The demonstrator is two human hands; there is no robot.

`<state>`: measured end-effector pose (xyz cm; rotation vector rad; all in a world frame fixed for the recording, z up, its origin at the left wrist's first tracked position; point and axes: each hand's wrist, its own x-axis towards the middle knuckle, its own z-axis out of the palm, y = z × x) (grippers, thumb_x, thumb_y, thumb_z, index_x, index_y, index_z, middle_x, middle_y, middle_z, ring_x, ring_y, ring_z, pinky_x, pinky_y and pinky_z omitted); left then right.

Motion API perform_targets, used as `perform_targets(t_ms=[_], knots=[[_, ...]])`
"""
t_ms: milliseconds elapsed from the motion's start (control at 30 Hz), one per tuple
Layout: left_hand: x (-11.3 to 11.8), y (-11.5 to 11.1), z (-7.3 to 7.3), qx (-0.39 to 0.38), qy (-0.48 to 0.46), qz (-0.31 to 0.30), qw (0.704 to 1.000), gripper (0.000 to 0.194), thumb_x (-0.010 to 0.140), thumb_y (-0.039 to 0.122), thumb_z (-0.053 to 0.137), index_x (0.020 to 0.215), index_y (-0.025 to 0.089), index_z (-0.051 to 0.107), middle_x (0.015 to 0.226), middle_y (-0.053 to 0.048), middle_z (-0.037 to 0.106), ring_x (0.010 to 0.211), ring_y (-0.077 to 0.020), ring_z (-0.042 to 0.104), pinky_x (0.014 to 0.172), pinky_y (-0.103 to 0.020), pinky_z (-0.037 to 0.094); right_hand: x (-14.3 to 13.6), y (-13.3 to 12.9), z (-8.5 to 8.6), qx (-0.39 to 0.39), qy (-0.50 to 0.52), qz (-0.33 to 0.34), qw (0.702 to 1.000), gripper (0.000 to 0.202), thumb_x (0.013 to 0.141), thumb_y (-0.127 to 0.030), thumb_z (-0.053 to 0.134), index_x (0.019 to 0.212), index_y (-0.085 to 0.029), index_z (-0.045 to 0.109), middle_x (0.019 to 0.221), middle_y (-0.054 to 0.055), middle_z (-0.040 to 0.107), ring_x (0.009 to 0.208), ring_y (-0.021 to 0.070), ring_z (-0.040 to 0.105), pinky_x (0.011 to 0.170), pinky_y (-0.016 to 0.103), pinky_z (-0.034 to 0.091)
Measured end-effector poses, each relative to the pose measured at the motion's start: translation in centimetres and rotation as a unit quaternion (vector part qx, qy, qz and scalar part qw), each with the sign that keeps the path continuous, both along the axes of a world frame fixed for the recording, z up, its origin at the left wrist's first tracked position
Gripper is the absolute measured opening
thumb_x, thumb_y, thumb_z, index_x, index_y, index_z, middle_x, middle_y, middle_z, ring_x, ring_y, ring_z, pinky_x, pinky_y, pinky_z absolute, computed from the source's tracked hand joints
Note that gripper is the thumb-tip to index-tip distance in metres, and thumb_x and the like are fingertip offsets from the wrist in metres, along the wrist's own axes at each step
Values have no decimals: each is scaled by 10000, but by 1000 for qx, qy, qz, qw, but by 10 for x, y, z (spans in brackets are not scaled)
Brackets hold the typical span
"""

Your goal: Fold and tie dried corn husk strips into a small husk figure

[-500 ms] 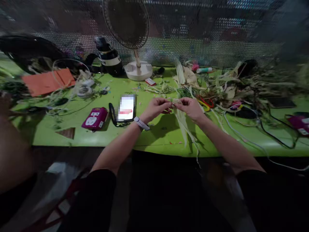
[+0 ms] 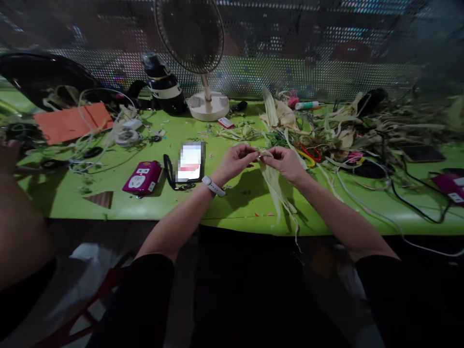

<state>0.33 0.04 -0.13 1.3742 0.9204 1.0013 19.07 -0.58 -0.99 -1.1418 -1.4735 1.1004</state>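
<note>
The green counter (image 2: 235,205) is smooth and a bit shiny, like plastic. The pale strip (image 2: 272,186) looks thin, dry and papery, with a crinkly face. The heap of leaves (image 2: 348,130) is rough and dull. The purple socket box (image 2: 149,178) is smooth, shiny plastic. The orange sheet (image 2: 60,126) is dull paper. The back wall (image 2: 268,72) looks like glinting metal mesh. The black sleeves (image 2: 141,290) are dull cloth.
</note>
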Motion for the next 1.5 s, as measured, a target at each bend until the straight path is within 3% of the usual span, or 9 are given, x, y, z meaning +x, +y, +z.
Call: perform_targets(t_ms=[167,500,700,867,1033,1133,1267,1367,1500], knots=[[6,-3,-8,-81,-81,-33,993,308,683,378,833,905,177,763,974,-50,747,832,-135,682,770,-293,568,-2,0,-1,-15,28,7,999,476,527,-500,879,770,-177,628,744,14,652,701,146,583,702,309,485],[24,-24,-8,-122,-175,39,976,325,629,418,877,830,196,751,874,-5,737,795,-108,647,735,-248,523,-3,-4,-7,29,33,-33,998,617,573,-568,866,931,-249,477,720,-48,603,669,136,597,623,273,480],[33,-31,-11,-32,-246,64,967,247,673,379,860,807,203,748,867,-3,742,849,-113,667,876,-281,528,-4,-13,-1,50,21,-17,998,551,619,-549,863,962,-260,543,784,-27,650,711,141,625,669,287,525],[3,-17,22,55,-304,136,941,165,792,348,787,859,231,693,892,9,724,936,-141,694,864,-290,546,10,-2,9,-1,44,28,999,493,592,-566,875,866,-231,640,740,-21,657,669,126,619,637,272,536],[-49,5,59,134,-368,227,891,84,910,266,660,843,228,626,869,6,704,942,-139,665,851,-281,541,6,23,35,112,-56,3,992,239,792,-453,761,859,-233,693,737,-5,670,657,142,607,653,302,534],[-69,12,64,92,-344,275,893,81,916,305,659,867,262,610,948,36,724,1032,-135,628,887,-261,529,-31,33,34,221,-241,120,937,104,859,-285,691,930,-237,750,922,48,731,860,207,653,839,392,533],[-81,19,59,60,-288,297,908,246,880,443,691,1093,323,657,1133,21,712,1222,-213,580,912,-323,528,-92,44,8,324,-378,302,813,212,870,-138,629,967,-257,775,1182,77,722,1057,252,624,997,478,465],[-86,26,54,69,-281,310,905,247,874,462,690,1078,324,684,1196,26,697,1264,-221,561,917,-310,529,-109,59,-1,316,-419,348,777,188,879,-146,617,795,-222,768,873,66,759,883,228,648,936,457,482],[-82,32,47,61,-262,291,918,262,845,493,706,1027,305,715,1130,-3,721,1169,-215,630,858,-304,555,-82,87,28,275,-331,192,882,156,886,-236,610,890,-211,764,914,66,757,837,214,651,846,413,506]])
